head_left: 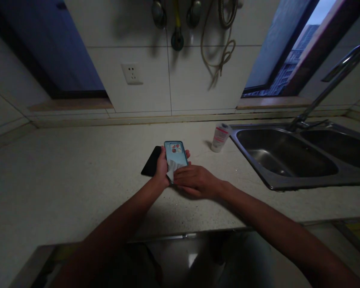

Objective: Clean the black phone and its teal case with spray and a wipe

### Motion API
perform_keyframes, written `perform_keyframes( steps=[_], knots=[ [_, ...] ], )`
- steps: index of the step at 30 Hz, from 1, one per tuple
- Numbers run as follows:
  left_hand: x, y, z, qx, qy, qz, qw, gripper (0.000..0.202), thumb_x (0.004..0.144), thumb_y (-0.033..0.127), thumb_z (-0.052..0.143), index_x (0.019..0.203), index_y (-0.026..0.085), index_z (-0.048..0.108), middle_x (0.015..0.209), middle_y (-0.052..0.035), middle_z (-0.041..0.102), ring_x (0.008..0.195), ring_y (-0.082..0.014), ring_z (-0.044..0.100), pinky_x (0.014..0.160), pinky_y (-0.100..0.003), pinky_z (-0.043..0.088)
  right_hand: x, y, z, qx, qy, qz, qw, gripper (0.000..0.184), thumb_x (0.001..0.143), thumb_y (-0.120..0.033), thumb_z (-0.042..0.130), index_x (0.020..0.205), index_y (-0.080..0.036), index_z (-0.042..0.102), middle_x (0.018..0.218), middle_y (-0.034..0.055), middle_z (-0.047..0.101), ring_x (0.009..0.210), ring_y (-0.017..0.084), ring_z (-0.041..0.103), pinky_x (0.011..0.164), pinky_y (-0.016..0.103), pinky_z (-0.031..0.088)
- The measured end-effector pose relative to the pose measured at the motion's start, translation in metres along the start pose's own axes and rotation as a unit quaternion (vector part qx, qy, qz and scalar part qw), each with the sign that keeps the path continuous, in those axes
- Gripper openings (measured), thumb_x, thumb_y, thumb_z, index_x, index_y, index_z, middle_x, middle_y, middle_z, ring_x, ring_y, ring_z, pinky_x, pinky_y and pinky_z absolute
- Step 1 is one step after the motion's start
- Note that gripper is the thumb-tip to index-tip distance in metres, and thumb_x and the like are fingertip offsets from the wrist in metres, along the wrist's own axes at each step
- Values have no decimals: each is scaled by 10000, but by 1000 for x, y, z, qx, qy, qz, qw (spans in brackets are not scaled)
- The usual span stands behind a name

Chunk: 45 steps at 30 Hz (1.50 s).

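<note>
A light blue phone case (177, 153) lies face up in my left hand (162, 165), its fingers wrapped round the case from below. Skin shows through the round camera holes near its top, so no phone sits in it there. My right hand (195, 181) is closed over a crumpled whitish tissue (173, 168) and presses it on the lower part of the case. Part of the tissue is hidden under the fingers. Just left of my left hand, a black phone (152, 162) rests flat on the counter, partly covered by that hand.
A clear plastic cup (220, 138) with pink print stands on the counter (78, 172), beside the double steel sink (270, 185). The faucet (324, 88) rises behind the sink. On the tiled wall are a socket (132, 73) and a hanging cord (223, 60). Small specks lie near the counter's front.
</note>
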<state>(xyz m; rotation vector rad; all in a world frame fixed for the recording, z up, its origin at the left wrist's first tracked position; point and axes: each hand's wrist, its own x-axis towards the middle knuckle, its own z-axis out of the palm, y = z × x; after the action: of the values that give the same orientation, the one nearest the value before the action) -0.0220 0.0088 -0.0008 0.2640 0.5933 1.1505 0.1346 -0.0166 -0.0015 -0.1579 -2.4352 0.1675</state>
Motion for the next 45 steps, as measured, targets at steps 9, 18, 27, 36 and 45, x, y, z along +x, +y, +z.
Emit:
perform_keyframes(
  steps=[9, 18, 27, 36, 45],
  knots=[
    [1, 8, 3, -11, -18, -9, 1000, 633, 997, 574, 262, 1235, 126, 641, 1054, -180, 741, 930, -315, 726, 853, -506, 553, -13, 20, -33, -111, -53, 23, 992, 163, 912, -175, 527, 947, -176, 686, 949, 101, 766, 934, 218, 705, 963, 434, 520],
    [-1, -4, 5, 31, 13, -81, 996, 543, 1006, 503, 364, 1215, 102, 665, 879, -144, 749, 820, -284, 734, 822, -439, 572, -22, 40, -21, -193, -38, 173, 965, 347, 989, -289, 505, 1263, -158, 673, 1331, 158, 671, 1264, 284, 614, 1127, 552, 432],
    [-4, -16, 9, 29, -32, -98, 994, 518, 1010, 509, 391, 1287, 157, 652, 991, -125, 760, 890, -254, 735, 887, -394, 550, -23, 36, 2, -69, 14, 200, 977, 520, 960, -145, 471, 1478, -183, 498, 1528, 134, 493, 1465, 238, 406, 1209, 528, 357],
    [-4, -22, 8, 18, -39, -106, 993, 527, 990, 516, 410, 1267, 155, 676, 1007, -141, 762, 913, -289, 734, 900, -432, 553, -17, 23, 10, 34, 131, 203, 970, 535, 909, -16, 473, 1341, -284, 641, 1370, 51, 655, 1276, 204, 622, 1108, 459, 500],
    [0, -15, 3, 18, -55, -69, 996, 547, 987, 555, 394, 1207, 133, 664, 940, -142, 745, 850, -275, 731, 838, -435, 566, -4, 5, 17, 218, 174, 285, 917, 318, 886, -246, 664, 1202, -218, 694, 1171, 100, 741, 989, 216, 739, 911, 436, 593]
  ],
)
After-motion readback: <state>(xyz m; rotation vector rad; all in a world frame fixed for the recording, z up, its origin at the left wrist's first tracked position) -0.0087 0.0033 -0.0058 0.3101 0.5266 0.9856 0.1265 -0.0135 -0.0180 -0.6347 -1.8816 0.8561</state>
